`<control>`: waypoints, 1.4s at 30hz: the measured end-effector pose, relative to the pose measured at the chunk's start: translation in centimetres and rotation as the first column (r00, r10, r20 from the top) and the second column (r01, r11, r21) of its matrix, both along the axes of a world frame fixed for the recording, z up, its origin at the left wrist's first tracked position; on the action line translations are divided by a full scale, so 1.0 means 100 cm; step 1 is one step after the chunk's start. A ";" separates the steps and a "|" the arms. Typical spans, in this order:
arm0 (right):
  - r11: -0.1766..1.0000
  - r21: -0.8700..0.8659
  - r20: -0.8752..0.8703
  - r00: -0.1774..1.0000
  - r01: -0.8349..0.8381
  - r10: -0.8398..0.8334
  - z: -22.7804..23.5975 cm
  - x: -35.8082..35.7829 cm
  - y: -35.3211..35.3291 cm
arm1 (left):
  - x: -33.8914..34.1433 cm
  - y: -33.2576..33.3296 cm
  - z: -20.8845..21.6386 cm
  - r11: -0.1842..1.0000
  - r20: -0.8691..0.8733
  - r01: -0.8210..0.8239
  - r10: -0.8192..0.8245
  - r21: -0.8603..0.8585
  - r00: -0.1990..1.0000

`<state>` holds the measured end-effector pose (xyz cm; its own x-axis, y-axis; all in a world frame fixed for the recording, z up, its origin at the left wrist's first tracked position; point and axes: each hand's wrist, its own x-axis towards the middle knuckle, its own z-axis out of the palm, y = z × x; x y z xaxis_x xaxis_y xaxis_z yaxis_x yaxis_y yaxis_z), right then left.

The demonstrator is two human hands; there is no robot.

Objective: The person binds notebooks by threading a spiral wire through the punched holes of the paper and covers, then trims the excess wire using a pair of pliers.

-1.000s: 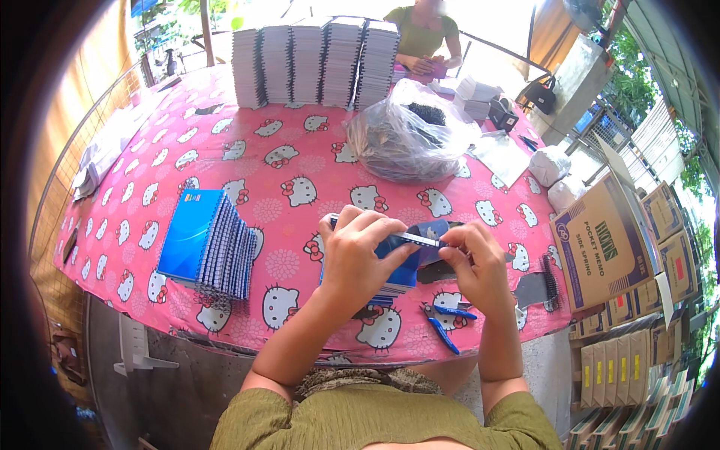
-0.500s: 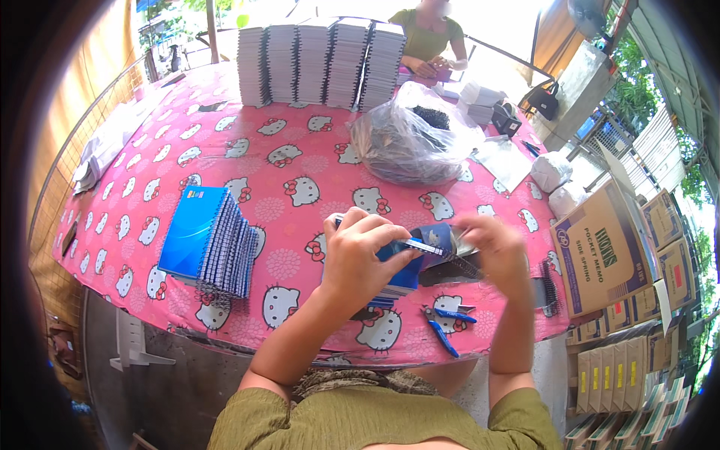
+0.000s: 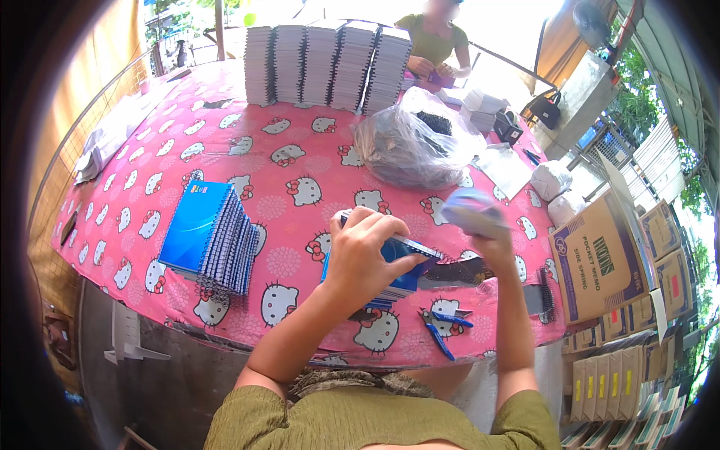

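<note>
My left hand is closed on a blue spiral notebook, gripping its top edge between thumb and fingers. Under that hand lie more blue notebooks in a low pile, partly hidden. My right hand, smeared by motion, holds up a blurred blue-grey object whose kind I cannot make out. Below it on the table is a dark flat strip. Blue-handled cutting pliers lie near the front edge. To the left stands a stack of blue spiral notebooks.
Tall stacks of spiral-bound pads stand at the back of the pink patterned table. A clear plastic bag of black coils sits mid-table. Cardboard boxes are at the right. Across the table another person handles something purple.
My right hand has lifted away from the notebook and moved up, carrying the blurred blue-grey object. My left hand stays in nearly the same place, still gripping the notebook.
</note>
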<state>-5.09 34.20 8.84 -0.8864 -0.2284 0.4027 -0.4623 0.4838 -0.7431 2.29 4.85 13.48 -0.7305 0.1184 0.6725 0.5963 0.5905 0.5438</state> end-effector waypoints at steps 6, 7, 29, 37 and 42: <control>0.987 0.022 -0.009 0.987 -0.162 0.162 0.048 0.023 -0.041 | 0.001 -0.001 0.003 0.999 0.058 -0.026 0.023 0.046 0.998; 0.997 0.039 0.152 0.987 -0.063 0.056 0.061 0.027 -0.048 | 0.001 -0.002 0.005 0.998 0.064 -0.019 0.016 0.052 0.998; 0.991 0.038 0.114 0.985 -0.132 0.127 0.073 0.003 -0.105 | 0.004 -0.026 -0.036 0.492 0.140 0.071 -0.378 0.868 0.915; 0.750 0.594 -0.052 0.944 0.291 -0.325 0.012 -0.006 -0.074 | 0.007 -0.040 -0.033 0.466 0.146 0.091 -0.448 0.880 0.882; 0.764 0.547 -0.215 0.939 0.343 -0.268 -0.052 0.033 -0.025 | 0.004 -0.030 -0.015 0.534 0.016 0.222 -0.404 0.816 0.914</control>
<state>-1.81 31.68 3.67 -0.9039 -0.1738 0.3909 -0.2813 0.9299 -0.2371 2.64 1.85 11.95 -0.8693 -0.1407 0.4739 0.4925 -0.3296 0.8055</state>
